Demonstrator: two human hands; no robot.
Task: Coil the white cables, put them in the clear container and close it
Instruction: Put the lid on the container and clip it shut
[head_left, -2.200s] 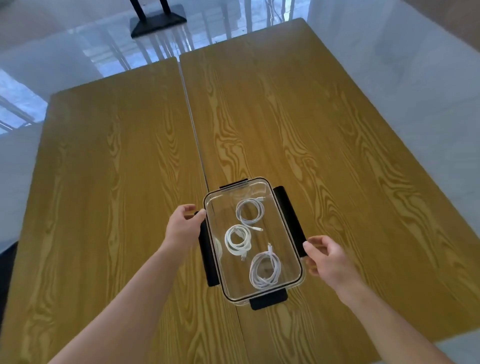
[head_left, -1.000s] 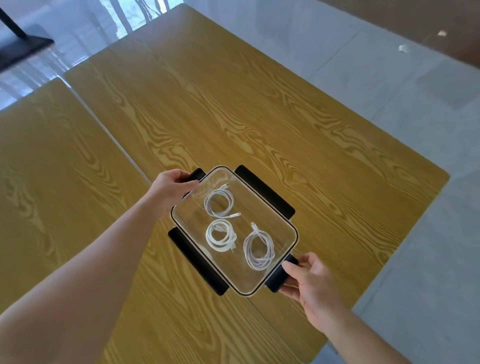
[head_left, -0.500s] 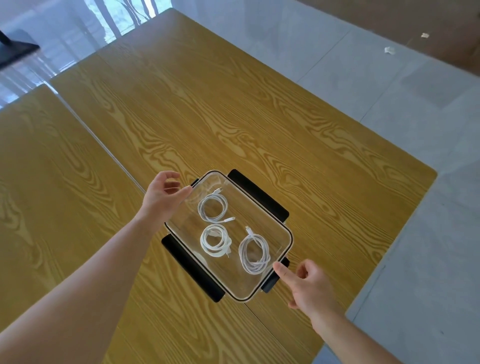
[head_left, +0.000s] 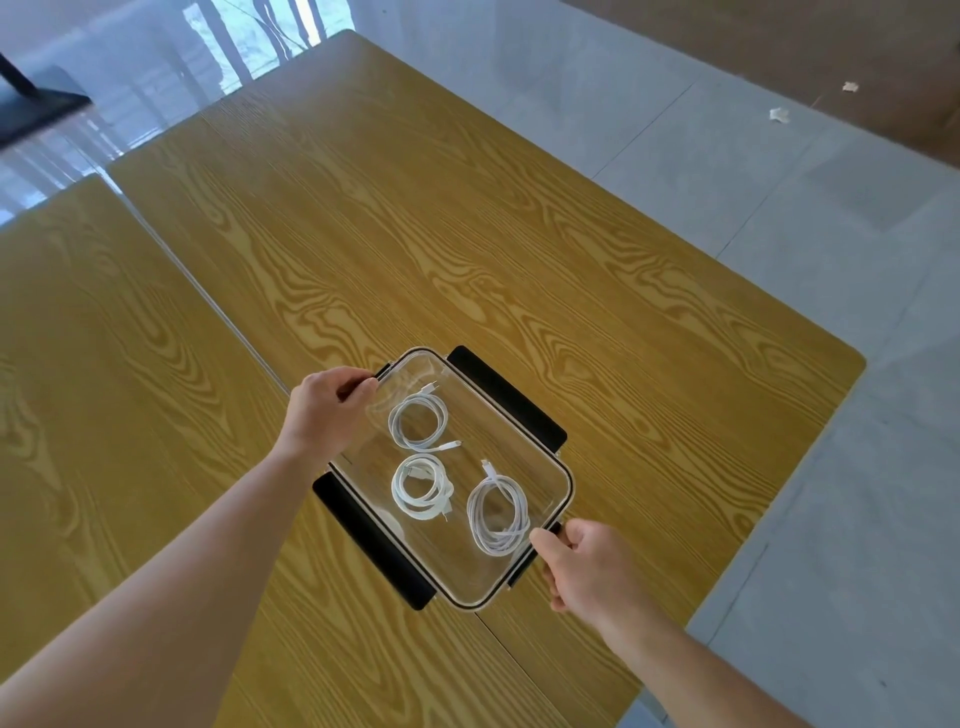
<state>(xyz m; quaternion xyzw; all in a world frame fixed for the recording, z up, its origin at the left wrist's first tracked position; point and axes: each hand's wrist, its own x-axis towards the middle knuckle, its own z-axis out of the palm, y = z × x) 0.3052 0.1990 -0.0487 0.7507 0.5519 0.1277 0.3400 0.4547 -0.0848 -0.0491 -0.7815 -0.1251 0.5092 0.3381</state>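
While the left hand curls over the far black end latch and the right hand pinches the near one, the clear rectangular lidded plastic container holds three coiled white cables. It sits across the seam of two yellow wood-grain tables; glossy grey tiled floor surrounds them.

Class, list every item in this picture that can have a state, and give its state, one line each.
clear container: lid on
long side latches: flipped outward, unfastened
three white cables: coiled, inside container
left hand: grips far end latch
right hand: grips near end latch
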